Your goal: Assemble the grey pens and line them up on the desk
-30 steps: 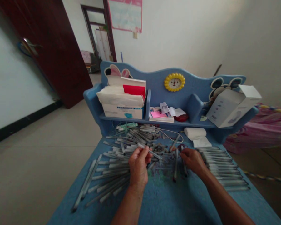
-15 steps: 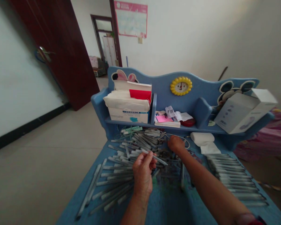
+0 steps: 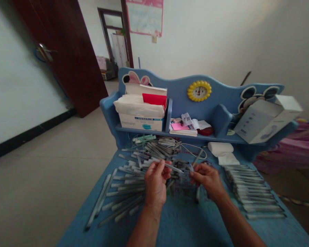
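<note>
My left hand [image 3: 156, 180] is closed on a pen [image 3: 173, 167] with a clear barrel, its tip pointing right. Just right of that tip, my right hand [image 3: 206, 178] pinches a small translucent piece, apparently a pen cap [image 3: 191, 168]. Cap and pen tip are apart. Beneath and left of my left hand, many grey pens [image 3: 130, 187] lie fanned over the blue desk [image 3: 180, 223]. A pile of small dark pieces lies between the hands, partly hidden and blurred. One loose pen [image 3: 197, 193] lies below my right hand.
Neatly rowed pens [image 3: 254, 192] lie at the right. Behind them is a white paper roll [image 3: 220, 149]. The desk's shelf carries a mask box [image 3: 141, 120], papers [image 3: 182, 128] and a tilted white box [image 3: 266, 118]. A white cable [image 3: 195, 154] loops near the back.
My right hand has come back from the pile near the shelf toward the pen tip, now with the small translucent piece. My left hand still holds the pen. The view has tilted slightly down.
</note>
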A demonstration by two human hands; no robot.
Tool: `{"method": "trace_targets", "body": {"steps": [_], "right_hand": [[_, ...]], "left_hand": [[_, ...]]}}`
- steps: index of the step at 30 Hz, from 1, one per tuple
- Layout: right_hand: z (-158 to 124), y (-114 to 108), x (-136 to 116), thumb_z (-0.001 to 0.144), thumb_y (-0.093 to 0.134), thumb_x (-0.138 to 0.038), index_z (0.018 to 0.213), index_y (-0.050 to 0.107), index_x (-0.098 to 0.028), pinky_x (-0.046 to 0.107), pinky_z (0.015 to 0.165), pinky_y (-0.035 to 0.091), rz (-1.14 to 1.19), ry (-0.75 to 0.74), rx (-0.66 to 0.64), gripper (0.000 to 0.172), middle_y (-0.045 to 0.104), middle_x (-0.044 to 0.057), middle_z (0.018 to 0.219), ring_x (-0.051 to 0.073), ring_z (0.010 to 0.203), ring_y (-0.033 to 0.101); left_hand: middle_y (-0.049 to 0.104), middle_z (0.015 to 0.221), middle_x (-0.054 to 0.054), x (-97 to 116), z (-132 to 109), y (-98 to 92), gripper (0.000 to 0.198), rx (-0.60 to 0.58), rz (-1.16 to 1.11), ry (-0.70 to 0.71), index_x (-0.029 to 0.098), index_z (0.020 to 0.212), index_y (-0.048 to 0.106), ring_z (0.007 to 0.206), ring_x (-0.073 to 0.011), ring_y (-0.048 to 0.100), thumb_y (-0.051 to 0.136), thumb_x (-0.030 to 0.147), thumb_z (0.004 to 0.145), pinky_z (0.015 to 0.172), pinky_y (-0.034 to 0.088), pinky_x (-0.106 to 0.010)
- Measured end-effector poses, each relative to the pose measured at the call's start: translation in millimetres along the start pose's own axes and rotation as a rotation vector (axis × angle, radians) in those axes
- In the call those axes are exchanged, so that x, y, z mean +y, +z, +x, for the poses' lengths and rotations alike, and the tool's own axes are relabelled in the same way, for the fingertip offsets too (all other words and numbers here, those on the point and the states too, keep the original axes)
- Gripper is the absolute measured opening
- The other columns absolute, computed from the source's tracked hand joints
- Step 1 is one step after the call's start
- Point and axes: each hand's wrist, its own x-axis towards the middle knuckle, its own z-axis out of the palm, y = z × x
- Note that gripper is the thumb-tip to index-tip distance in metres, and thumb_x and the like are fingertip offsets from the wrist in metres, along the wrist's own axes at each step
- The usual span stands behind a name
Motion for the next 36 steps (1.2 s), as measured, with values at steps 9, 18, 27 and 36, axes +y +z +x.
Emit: {"method": "trace_targets", "body": {"steps": [9,18,27,36], "right_hand": [[-43.5,2.0,-4.6,0.065,0.072,-0.033,0.064,0.048,-0.018,0.021,0.042,0.041,0.277,0.023,-0.04,0.028,0.061,-0.003,0.046,0.011,0.04,0.052],[-44.6,6.5,-1.7,0.064,0.073,-0.033,0.066,0.051,-0.017,0.02,0.042,0.039,0.245,0.033,-0.05,0.027,0.057,-0.005,0.044,0.009,0.039,0.05],[-47.6,10.2,2.2,0.066,0.07,-0.036,0.072,0.06,-0.016,0.021,0.043,0.039,0.184,0.017,-0.003,0.023,0.055,-0.005,0.046,0.01,0.042,0.049],[-62.2,24.6,5.4,0.077,0.06,-0.036,0.07,0.058,-0.017,0.021,0.047,0.042,0.26,-0.039,0.046,0.021,0.059,-0.002,0.05,0.01,0.046,0.053]], "left_hand": [[0.066,0.067,-0.001,-4.2,-9.8,8.8,0.023,-0.127,0.027,-0.002,0.015,0.068,0.055,0.048,-0.0062,0.053,0.071,0.03,0.064,0.044,0.038,-0.016],[0.065,0.066,-0.001,-11.1,-9.2,6.2,0.02,-0.192,0.077,-0.001,0.013,0.07,0.059,0.046,-0.0049,0.049,0.068,0.03,0.068,0.043,0.037,-0.015],[0.064,0.066,-0.001,-10.0,-10.5,4.9,0.023,-0.267,0.176,-0.055,0.014,0.072,0.059,0.046,-0.0064,0.051,0.07,0.034,0.065,0.044,0.039,-0.016],[0.063,0.064,-0.001,-10.4,-8.5,2.7,0.023,-0.33,0.218,-0.138,0.013,0.069,0.06,0.043,-0.006,0.051,0.068,0.035,0.069,0.039,0.04,-0.016]]}}
